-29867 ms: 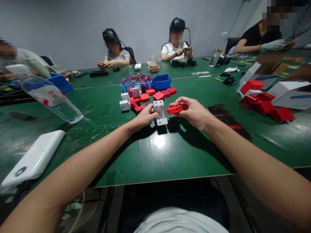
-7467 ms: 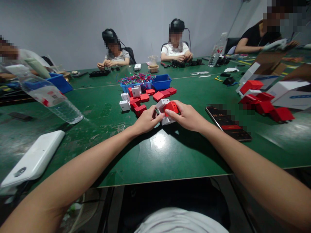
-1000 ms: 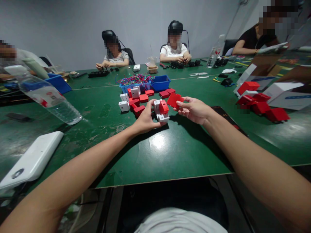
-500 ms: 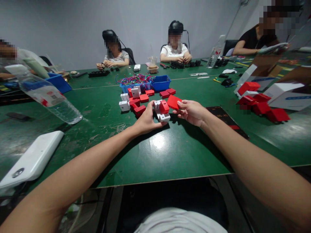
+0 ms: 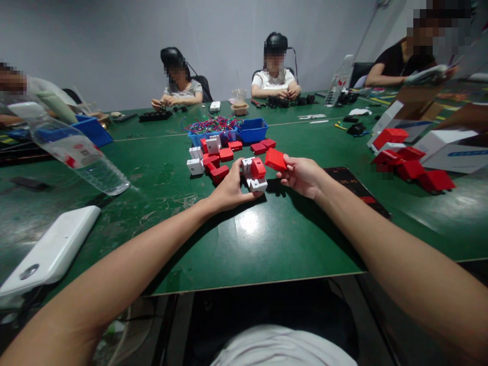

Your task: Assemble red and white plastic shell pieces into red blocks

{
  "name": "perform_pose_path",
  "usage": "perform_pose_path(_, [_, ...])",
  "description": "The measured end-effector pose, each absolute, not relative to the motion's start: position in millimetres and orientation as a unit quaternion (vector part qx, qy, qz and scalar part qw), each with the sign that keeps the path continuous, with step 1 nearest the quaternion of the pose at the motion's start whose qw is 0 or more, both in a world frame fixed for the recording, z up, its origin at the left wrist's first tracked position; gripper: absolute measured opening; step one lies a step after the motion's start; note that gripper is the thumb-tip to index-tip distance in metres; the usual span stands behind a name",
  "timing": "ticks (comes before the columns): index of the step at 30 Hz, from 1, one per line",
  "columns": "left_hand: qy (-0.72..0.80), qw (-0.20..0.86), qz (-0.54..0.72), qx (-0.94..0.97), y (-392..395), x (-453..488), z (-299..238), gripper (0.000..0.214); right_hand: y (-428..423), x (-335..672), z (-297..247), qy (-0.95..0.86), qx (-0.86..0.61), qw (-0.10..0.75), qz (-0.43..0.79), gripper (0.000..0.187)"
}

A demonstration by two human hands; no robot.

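My left hand (image 5: 230,187) curls its thumb and fingers around a small cluster of white blocks (image 5: 254,180) near the middle of the table. The white blocks have dark slots like small charger housings, and a red block (image 5: 258,168) sits on top of them. Just to the right, my right hand (image 5: 302,176) pinches another red box-shaped block (image 5: 276,159) by its right end, above the table and apart from the cluster. Behind my left hand lie several loose red blocks (image 5: 218,174) and white blocks (image 5: 195,166).
Blue bins (image 5: 252,131), one heaped with coloured wires (image 5: 217,123), stand beyond the blocks. A phone (image 5: 354,190) lies by my right forearm. White boxes (image 5: 453,150) and red blocks are further right. A water bottle (image 5: 82,150) and white power bank (image 5: 53,249) are left. Co-workers sit around the table.
The red block in my right hand has turned and shifted slightly right, showing its thicker side. My left hand and the cluster have stayed in place.
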State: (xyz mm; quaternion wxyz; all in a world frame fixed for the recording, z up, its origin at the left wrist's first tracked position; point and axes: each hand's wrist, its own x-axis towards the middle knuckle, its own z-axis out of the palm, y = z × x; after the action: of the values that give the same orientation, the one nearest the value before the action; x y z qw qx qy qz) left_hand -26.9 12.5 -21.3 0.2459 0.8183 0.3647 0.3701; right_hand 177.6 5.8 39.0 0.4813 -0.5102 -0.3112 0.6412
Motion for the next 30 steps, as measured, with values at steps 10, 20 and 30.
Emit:
perform_pose_path(10, [0.360,0.247,0.368,0.821,12.4,-27.3,-19.8,0.091,6.9,177.8,36.3,-0.318,-0.483,0.489,0.653,0.030])
perform_pose_path(20, [0.354,0.253,0.367,0.822,12.8,-27.0,-19.8,0.088,4.7,178.9,37.9,-0.328,-0.476,0.497,0.647,0.019])
perform_pose_path(30, [0.358,0.234,0.363,0.828,12.4,-27.4,-19.1,0.087,2.1,177.8,42.7,-0.339,-0.477,0.512,0.629,0.018])
